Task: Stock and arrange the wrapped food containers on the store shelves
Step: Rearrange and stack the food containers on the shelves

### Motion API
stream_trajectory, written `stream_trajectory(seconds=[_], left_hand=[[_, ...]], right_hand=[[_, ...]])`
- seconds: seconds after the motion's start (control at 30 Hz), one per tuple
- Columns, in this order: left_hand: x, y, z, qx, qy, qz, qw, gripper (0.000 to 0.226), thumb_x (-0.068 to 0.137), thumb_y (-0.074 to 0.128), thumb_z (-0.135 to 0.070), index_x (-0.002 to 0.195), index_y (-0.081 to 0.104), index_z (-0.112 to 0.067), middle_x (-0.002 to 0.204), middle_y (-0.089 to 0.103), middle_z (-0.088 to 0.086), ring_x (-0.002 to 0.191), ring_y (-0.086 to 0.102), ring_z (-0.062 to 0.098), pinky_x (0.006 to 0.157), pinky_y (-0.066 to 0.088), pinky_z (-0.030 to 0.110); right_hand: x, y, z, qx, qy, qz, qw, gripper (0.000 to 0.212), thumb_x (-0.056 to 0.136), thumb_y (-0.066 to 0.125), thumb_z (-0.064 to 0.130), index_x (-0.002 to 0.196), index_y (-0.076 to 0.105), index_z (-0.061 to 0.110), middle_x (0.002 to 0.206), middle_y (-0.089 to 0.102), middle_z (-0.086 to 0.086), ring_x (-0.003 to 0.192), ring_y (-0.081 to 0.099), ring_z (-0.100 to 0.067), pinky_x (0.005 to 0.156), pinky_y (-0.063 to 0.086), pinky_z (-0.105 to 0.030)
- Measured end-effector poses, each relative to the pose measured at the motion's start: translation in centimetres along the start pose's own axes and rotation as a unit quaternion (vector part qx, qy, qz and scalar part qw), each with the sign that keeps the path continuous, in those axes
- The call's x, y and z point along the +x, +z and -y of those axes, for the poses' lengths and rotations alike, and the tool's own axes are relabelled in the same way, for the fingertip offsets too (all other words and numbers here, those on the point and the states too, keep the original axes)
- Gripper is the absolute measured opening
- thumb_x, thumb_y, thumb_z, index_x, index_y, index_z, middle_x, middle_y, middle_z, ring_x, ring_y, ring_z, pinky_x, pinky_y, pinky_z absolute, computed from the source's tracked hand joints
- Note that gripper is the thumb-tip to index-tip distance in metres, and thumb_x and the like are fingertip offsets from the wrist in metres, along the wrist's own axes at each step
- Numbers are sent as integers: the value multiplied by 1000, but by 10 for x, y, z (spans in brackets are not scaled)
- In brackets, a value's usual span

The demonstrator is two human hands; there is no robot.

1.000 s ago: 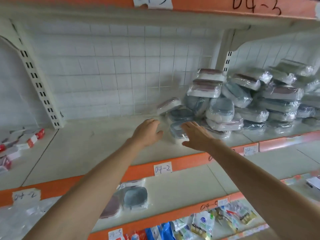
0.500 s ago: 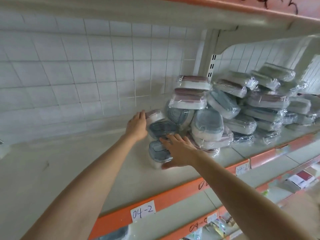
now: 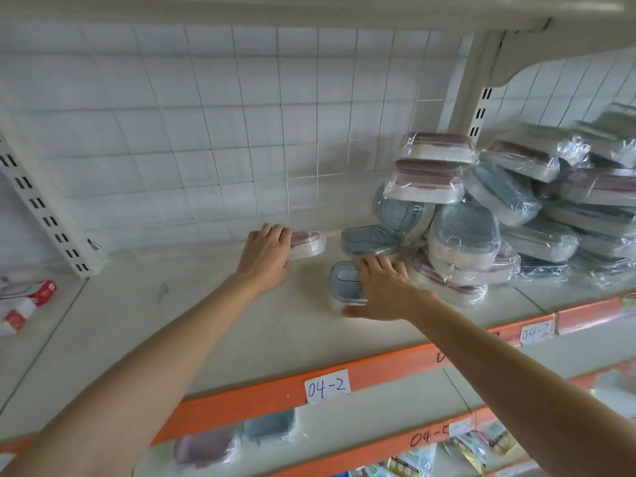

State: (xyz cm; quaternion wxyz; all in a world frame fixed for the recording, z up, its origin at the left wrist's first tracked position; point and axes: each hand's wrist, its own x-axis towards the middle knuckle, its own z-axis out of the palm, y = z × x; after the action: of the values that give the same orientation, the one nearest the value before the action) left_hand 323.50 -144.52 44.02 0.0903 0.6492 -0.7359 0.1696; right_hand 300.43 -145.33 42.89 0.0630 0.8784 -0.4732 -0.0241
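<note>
Gripping glossy film-wrapped rounded containers: left hand (image 3: 266, 251) pink-lidded (image 3: 307, 244); right hand (image 3: 385, 290) grey-lidded (image 3: 344, 282).

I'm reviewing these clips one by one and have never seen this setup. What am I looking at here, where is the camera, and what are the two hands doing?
No machine here: a person wears a camera on the head, looking forward and down, so you see their own bare arms reaching onto a store shelf labelled 04-2. The left hand grips a wrapped container with a pinkish lid, apart from the rest, near the back wall. The right hand rests on a wrapped container with a blue-grey lid, thumb along its front. To the right is an untidy pile of wrapped containers.
</note>
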Motion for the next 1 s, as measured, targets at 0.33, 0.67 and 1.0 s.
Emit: stream_trajectory(seconds=[0.33,0.67,1.0], left_hand=[[-71,-40,52,51,-60,214,974,60,74,64,-26,127,41,-13,131,39,7,120,31,26,93,35,36],[-105,-50,61,-11,-140,263,954,92,64,77,-55,134,37,-11,131,30,8,125,26,26,106,29,44],[-148,-49,59,-106,-179,164,964,90,60,81,-51,127,37,-11,125,39,4,117,41,23,94,42,38]], right_hand=[[10,-10,47,-3,-50,12,999,92,76,50,68,137,25,6,135,32,-8,123,30,-27,99,29,-45],[24,-9,89,20,-97,-23,995,83,78,50,64,135,27,9,134,36,-6,120,33,-26,93,30,-41],[0,-10,107,79,-78,-117,987,82,69,63,57,132,34,12,130,40,-4,118,34,-24,96,27,-40]])
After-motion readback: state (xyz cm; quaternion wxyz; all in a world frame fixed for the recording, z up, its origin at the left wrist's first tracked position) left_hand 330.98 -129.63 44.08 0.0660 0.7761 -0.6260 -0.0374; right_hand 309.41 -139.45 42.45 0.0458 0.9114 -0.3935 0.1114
